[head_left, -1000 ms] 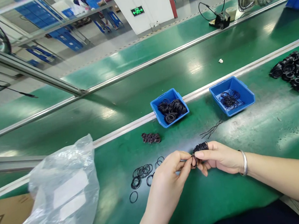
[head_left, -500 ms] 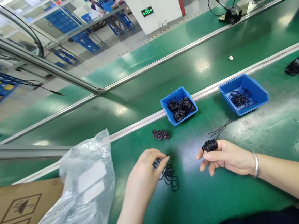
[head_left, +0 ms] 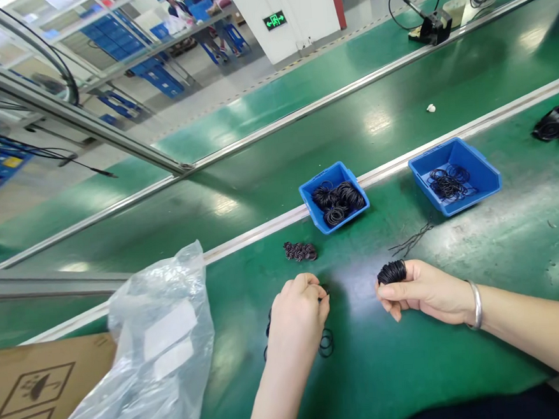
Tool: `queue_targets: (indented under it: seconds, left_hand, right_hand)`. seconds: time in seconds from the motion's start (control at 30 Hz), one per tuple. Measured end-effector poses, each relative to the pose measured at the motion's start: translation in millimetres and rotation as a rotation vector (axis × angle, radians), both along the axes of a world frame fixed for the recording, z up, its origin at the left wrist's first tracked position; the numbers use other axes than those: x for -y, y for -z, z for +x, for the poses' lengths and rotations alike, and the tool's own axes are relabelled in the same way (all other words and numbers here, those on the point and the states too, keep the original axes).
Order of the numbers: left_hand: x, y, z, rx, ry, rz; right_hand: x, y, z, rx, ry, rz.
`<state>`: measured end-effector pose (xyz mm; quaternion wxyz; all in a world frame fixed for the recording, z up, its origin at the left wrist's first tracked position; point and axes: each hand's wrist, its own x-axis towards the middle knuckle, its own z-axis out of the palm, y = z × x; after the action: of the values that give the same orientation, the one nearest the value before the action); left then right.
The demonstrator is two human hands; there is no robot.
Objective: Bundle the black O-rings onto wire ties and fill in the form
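My right hand [head_left: 422, 291] is closed round a stack of thin black rubber rings [head_left: 392, 271], held just above the green table. My left hand [head_left: 296, 317] hovers knuckles-up over a scatter of loose black rings [head_left: 326, 343] on the table, its fingers curled down onto them; what the fingertips pinch is hidden. A small bundle of dark rings [head_left: 300, 251] lies beyond the left hand.
Two blue bins hold black rings, one in the middle [head_left: 335, 196] and one to the right [head_left: 454, 175]. Thin black ties [head_left: 410, 240] lie between them. A clear plastic bag [head_left: 142, 366] over a cardboard box [head_left: 29, 396] sits at left. Black parts [head_left: 558, 123] pile at far right.
My left hand left the right hand, dropped to the loose rings on the table and now covers them. The right hand keeps its stack and has curled tighter.
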<state>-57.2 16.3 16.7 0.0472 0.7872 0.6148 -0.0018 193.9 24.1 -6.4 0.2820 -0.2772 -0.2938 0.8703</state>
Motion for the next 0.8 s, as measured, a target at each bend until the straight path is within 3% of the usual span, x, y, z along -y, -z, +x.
queue_targets:
  seconds: [0.1,0.3,0.5,0.67,0.8]
  left_hand:
    - [0.8,-13.5,6.9,0.057,0.032,-0.025]
    - [14.0,-50.0,26.5,0.663,0.063,-0.378]
    - [14.2,-45.7,37.9,0.867,-0.089,-0.598]
    - [12.0,-41.6,42.7,0.885,-0.131,-0.584]
    - [11.0,-49.6,30.1,0.796,-0.155,-0.34]
  right_hand:
    - [0.0,2.3,-0.9,0.02,0.017,-0.003]
    - [0.2,6.4,-3.3,0.114,0.061,0.06]
    - [1.3,6.7,-2.0,0.036,-0.043,0.044]
    - [3.4,7.8,-0.8,-0.009,-0.134,0.005]
    - [5.2,6.3,-0.7,0.022,-0.11,0.025]
